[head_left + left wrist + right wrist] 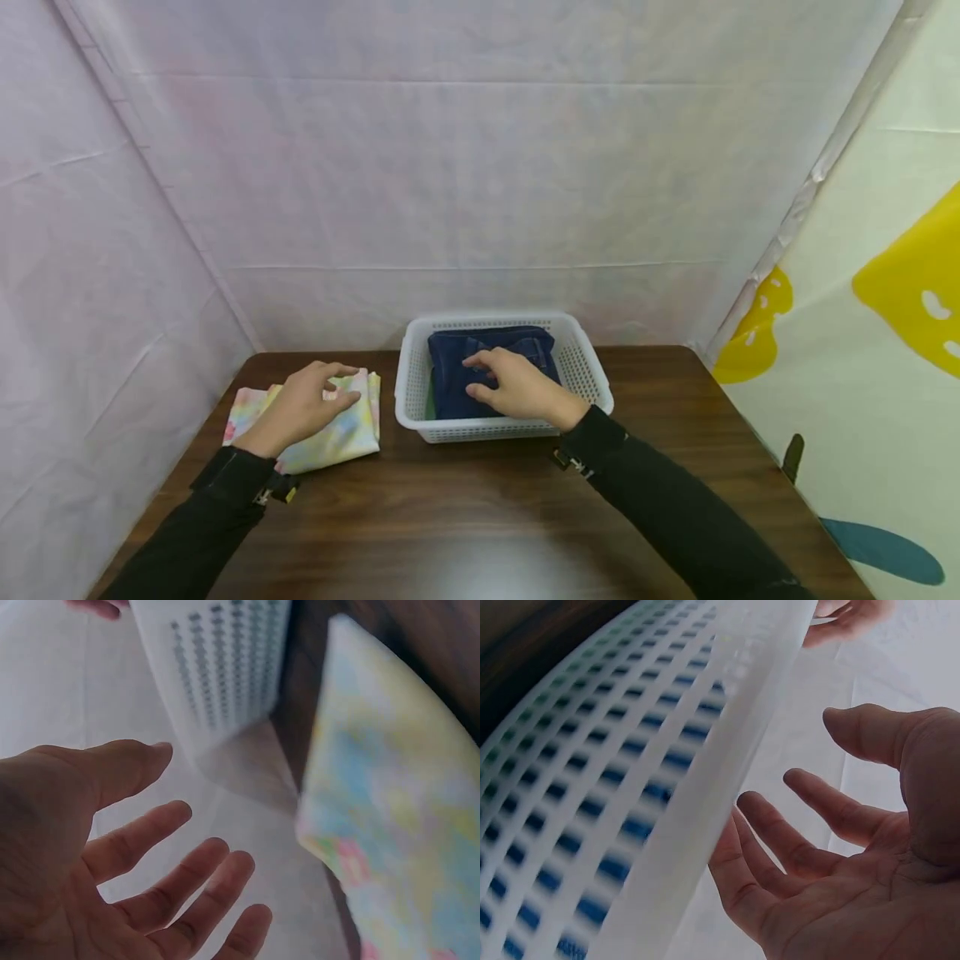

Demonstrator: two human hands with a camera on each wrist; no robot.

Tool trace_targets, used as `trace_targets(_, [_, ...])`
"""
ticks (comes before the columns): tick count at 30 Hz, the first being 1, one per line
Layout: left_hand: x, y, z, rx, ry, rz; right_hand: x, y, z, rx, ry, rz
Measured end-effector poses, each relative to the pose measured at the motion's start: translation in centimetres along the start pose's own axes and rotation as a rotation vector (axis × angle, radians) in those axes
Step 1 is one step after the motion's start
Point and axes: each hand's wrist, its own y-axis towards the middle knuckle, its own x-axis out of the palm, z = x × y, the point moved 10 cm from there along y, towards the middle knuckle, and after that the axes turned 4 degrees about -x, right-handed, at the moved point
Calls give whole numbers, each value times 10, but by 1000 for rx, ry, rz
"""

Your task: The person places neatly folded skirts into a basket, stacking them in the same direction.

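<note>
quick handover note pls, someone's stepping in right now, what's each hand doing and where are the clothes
Left hand: open, fingers relaxed, over the folded pastel tie-dye cloth, which lies on the wooden table left of the basket. No grip on it; contact is hard to tell.
Right hand: open, fingers spread, over the folded dark blue jeans inside the white basket; whether it touches them is unclear.
Done: jeans are folded and in the basket; a sliver of green shows beneath them. Pastel cloth is folded.
Left, as it looks: the pastel cloth is still outside the basket, probably next to go in.
</note>
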Motion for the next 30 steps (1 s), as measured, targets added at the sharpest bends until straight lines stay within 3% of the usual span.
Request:
trace_targets(14, [4, -10, -79, -147, 103, -25, 23, 32, -41, -124, -29, 1])
trace_targets(21, [19, -13, -110, -102, 179, -54, 42, 45, -55, -142, -82, -17])
trace_targets(26, [24, -21, -115, -104, 185, -106, 58, 49, -67, -172, -143, -26])
trace_targets(30, [22, -29, -110, -99, 202, -130, 71, 50, -79, -224, -213, -4])
